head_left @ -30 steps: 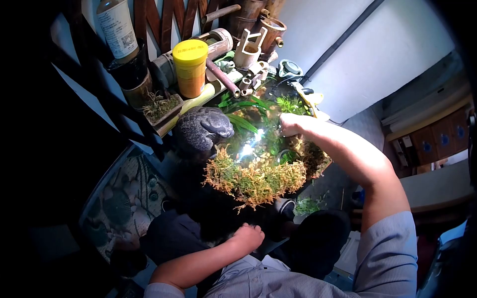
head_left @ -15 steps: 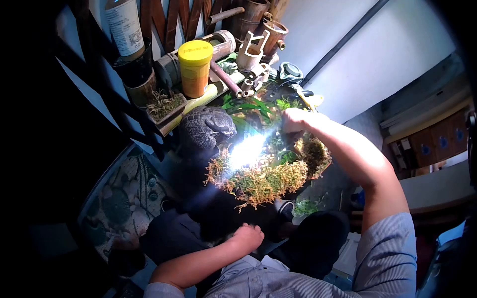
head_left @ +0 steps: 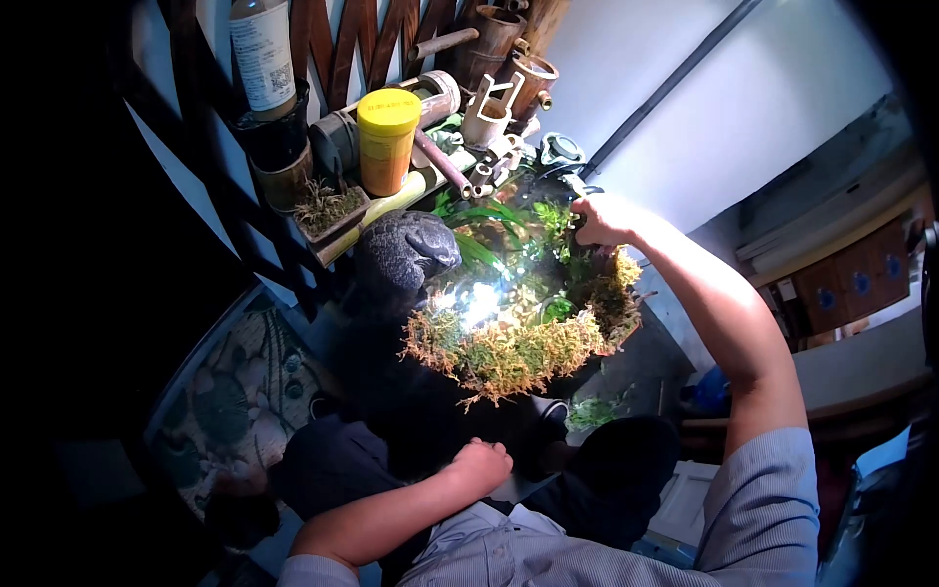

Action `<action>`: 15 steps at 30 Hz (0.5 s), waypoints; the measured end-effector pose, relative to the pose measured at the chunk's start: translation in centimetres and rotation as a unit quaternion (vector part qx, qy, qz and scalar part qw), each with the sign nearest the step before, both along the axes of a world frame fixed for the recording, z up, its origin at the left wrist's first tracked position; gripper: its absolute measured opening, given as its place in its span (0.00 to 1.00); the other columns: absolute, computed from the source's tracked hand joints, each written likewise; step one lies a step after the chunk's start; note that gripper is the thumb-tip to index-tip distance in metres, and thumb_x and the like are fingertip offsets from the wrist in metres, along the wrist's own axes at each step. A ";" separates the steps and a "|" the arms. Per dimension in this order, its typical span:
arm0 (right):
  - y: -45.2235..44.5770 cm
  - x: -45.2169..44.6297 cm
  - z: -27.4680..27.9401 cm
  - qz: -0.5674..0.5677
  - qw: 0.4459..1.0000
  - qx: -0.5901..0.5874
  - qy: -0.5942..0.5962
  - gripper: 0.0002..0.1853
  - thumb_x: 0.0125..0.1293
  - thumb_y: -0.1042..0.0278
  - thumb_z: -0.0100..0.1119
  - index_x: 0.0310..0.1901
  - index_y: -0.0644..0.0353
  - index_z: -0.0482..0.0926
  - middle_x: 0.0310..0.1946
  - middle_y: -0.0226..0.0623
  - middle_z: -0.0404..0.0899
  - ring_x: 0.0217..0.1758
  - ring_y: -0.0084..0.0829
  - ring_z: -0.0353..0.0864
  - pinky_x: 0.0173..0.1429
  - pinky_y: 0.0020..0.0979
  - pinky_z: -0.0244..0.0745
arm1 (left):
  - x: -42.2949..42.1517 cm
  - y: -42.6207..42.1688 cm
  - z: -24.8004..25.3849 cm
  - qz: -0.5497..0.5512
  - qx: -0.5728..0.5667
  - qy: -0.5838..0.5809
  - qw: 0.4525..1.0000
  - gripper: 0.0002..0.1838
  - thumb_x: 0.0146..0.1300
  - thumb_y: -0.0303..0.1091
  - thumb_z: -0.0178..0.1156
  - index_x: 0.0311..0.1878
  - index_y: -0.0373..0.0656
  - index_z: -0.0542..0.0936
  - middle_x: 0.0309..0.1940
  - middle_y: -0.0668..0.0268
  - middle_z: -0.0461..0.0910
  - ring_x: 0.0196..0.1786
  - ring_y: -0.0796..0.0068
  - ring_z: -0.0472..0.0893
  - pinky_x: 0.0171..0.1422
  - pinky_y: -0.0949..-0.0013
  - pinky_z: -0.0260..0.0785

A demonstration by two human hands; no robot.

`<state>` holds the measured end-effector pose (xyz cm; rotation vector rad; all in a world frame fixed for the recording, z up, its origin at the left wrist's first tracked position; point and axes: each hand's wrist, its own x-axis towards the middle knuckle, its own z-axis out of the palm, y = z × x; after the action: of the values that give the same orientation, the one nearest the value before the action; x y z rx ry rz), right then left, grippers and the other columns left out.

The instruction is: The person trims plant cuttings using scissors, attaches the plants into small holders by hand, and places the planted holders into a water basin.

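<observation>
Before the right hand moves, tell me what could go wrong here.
The right hand is close beside the green plants, so it might bend or uproot some. Pulling back, its forearm could brush the mossy rim. Bright glare on the water may hide whatever lies beneath.

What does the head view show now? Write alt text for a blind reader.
A person's right hand reaches over the side of a mossy water garden; the left hand is curled lower down. Nearby are a dark figure, a yellow-lidded jar and bamboo vessels.
</observation>
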<state>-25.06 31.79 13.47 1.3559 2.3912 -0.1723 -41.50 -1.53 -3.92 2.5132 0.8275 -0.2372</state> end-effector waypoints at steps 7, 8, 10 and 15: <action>-0.1 1.6 1.4 -0.050 0.979 0.026 0.198 0.19 0.48 0.62 0.60 0.44 0.58 0.77 0.27 0.44 0.77 0.30 0.37 0.78 0.36 0.37 0.71 | -0.2 -0.2 0.0 0.004 0.020 -0.008 1.000 0.09 0.57 0.31 0.53 0.39 0.42 0.78 0.38 0.59 0.78 0.39 0.63 0.82 0.42 0.63 0.70; 0.0 1.8 1.6 -0.049 0.979 0.028 0.197 0.19 0.48 0.62 0.60 0.44 0.58 0.77 0.27 0.44 0.77 0.30 0.37 0.78 0.36 0.37 0.71 | -0.2 -0.1 0.0 0.003 0.019 -0.010 1.000 0.09 0.57 0.31 0.53 0.39 0.42 0.78 0.38 0.59 0.78 0.39 0.63 0.82 0.42 0.63 0.70; -0.2 1.8 2.2 -0.070 0.965 0.011 0.252 0.17 0.50 0.65 0.59 0.43 0.58 0.77 0.25 0.38 0.76 0.28 0.27 0.75 0.35 0.32 0.70 | -0.2 -0.1 0.1 0.001 0.020 -0.012 1.000 0.09 0.57 0.30 0.52 0.39 0.42 0.78 0.37 0.59 0.78 0.39 0.62 0.82 0.42 0.63 0.70; -1.8 1.1 5.1 -0.151 0.916 -0.031 0.372 0.11 0.58 0.73 0.56 0.44 0.57 0.75 0.24 0.24 0.74 0.26 0.16 0.72 0.31 0.21 0.70 | -0.4 0.0 0.4 0.014 0.027 -0.013 0.999 0.09 0.58 0.30 0.52 0.39 0.41 0.78 0.38 0.58 0.78 0.39 0.60 0.82 0.43 0.61 0.72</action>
<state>-23.98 30.03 18.52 1.8664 2.6740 -1.0028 -41.88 -1.52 -3.53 2.5482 0.8687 -0.1749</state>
